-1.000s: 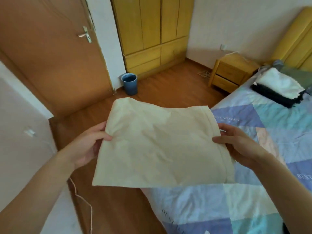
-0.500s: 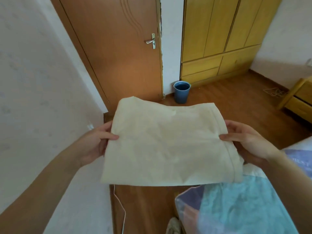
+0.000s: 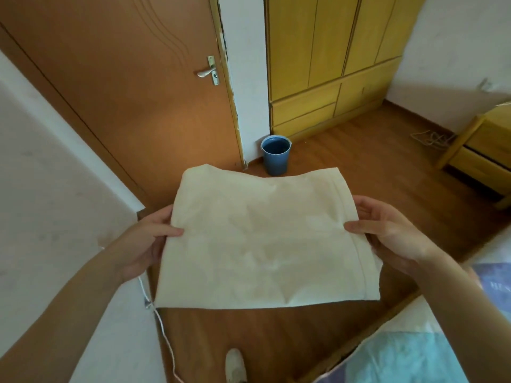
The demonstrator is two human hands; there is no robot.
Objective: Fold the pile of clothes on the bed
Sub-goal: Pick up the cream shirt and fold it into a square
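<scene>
Head view — one folded cream garment (image 3: 262, 239), one left hand (image 3: 143, 241) and one right hand (image 3: 392, 233) pinching its sides.

Two hands are in view, the left grip (image 3: 143, 241) and the right grip (image 3: 392, 233), and between them hangs one folded cream cloth (image 3: 262, 239), pinched at either side edge. Beyond the cloth stand one blue bucket (image 3: 276, 156), one brown door (image 3: 124, 100) with one metal handle (image 3: 208, 71), and one yellow wardrobe (image 3: 331, 59); one wooden nightstand (image 3: 481, 150) sits beyond the right grip. Below the grips lie one white cord (image 3: 163, 333), one white shoe (image 3: 235, 364) and one bed (image 3: 414, 355).
</scene>
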